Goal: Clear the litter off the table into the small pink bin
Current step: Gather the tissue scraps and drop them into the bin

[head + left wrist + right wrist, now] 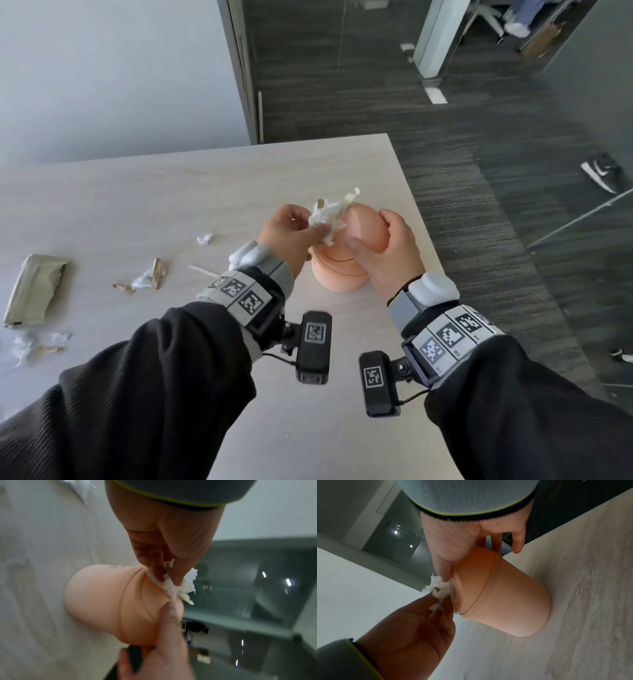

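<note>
Soft even daylight; wrist views blurred, edges warped.

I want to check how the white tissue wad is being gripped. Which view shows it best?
The left wrist view: the left hand pinches the tissue wad between its fingertips, close up, at the pink bin lid. The head view shows the tissue wad smaller. The right wrist view shows little of it and is shadowed.
</note>
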Available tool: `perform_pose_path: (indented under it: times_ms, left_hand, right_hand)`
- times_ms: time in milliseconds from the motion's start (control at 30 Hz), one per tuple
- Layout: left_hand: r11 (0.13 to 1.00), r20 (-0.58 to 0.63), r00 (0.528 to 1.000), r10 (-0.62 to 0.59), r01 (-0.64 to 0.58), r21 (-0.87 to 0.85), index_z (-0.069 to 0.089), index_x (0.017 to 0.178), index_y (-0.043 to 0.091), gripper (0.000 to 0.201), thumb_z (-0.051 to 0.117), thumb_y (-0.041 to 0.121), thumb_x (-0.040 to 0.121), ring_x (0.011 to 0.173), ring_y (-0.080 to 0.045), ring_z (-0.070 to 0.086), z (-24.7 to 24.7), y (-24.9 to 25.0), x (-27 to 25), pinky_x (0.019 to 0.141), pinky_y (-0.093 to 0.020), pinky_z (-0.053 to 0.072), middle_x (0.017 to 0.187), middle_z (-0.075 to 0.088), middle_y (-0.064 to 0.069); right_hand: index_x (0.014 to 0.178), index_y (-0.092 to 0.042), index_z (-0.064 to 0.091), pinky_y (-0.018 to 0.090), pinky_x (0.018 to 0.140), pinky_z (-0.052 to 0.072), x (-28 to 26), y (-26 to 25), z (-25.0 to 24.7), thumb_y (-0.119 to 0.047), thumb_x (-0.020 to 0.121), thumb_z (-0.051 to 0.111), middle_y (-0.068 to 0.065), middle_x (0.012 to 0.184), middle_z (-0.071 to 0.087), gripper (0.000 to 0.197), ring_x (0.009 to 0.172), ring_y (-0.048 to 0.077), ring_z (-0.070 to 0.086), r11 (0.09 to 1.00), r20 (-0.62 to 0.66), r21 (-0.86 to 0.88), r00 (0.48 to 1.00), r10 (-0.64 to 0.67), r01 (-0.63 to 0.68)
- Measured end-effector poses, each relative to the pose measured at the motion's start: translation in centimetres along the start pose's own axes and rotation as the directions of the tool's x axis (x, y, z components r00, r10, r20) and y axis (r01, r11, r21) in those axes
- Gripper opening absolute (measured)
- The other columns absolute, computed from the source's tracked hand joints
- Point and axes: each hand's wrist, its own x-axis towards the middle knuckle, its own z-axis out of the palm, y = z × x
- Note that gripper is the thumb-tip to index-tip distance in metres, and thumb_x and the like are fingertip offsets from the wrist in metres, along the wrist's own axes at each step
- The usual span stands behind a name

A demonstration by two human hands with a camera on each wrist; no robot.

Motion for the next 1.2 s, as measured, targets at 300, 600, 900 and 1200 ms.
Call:
perform_pose_path:
  times_ms: [300, 600, 900, 1200]
  left_hand:
    - [0.63, 0.262, 0.931, 0.253, -0.364, 0.686, 0.069, 0.091, 0.028, 0.009, 0.072, 0.028, 0.082, 0.072, -0.006, 0.059, 0.7, -0.3, 0.0, 0.054, -0.017, 0.036, 0.085, 0.064, 0.014]
    - [0.173, 0.508, 0.862, 0.003, -0.501, 0.848, 0.071, 0.105, 0.031, 0.052, 0.023, 0.048, 0.094, 0.104, -0.025, 0.052, 1.3, -0.3, -0.3, 0.085, -0.044, 0.051, 0.128, 0.055, 0.004]
    - [0.455, 0.495, 0.832, 0.248, -0.552, 0.699, 0.069, 0.095, 0.034, 0.013, 0.057, 0.038, 0.09, 0.078, -0.01, 0.065, -2.0, 0.4, -1.6, 0.072, -0.029, 0.052, 0.108, 0.067, 0.016]
    - [0.724, 0.094, 0.99, 0.103, -0.139, 0.676, 0.072, 0.087, 0.031, 0.008, 0.066, 0.026, 0.089, 0.065, -0.002, 0.059, -12.4, -3.4, -4.6, 0.06, -0.022, 0.043, 0.076, 0.062, 0.018]
  right_hand:
    - [0.14, -0.036, 0.037, 0.041, 0.099, 0.046, 0.0, -0.2, -0.4, -0.057, 0.063, 0.074, -0.004, 0.14, 0.048, 0.088, 0.122, 0.017, 0.049, 0.993, -0.045, 0.031, 0.993, -0.114, 0.115]
    - [0.137, -0.03, 0.042, 0.044, 0.1, 0.046, -0.4, 0.6, -0.6, -0.048, 0.068, 0.077, -0.006, 0.137, 0.047, 0.079, 0.123, 0.014, 0.048, 0.985, -0.036, 0.025, 0.984, -0.173, 0.174]
    - [0.139, -0.027, 0.041, 0.016, 0.098, 0.031, -1.5, -0.2, -1.8, -0.056, 0.079, 0.06, -0.014, 0.136, 0.041, 0.069, 0.124, 0.004, 0.04, 0.972, -0.03, 0.009, 0.971, -0.236, 0.236]
    - [0.094, -0.009, 0.067, 0.029, 0.086, 0.041, -3.9, -6.0, 0.7, -0.013, 0.082, 0.065, 0.004, 0.098, 0.061, 0.013, 0.091, 0.017, 0.053, 0.748, -0.028, -0.098, 0.75, -0.661, 0.656]
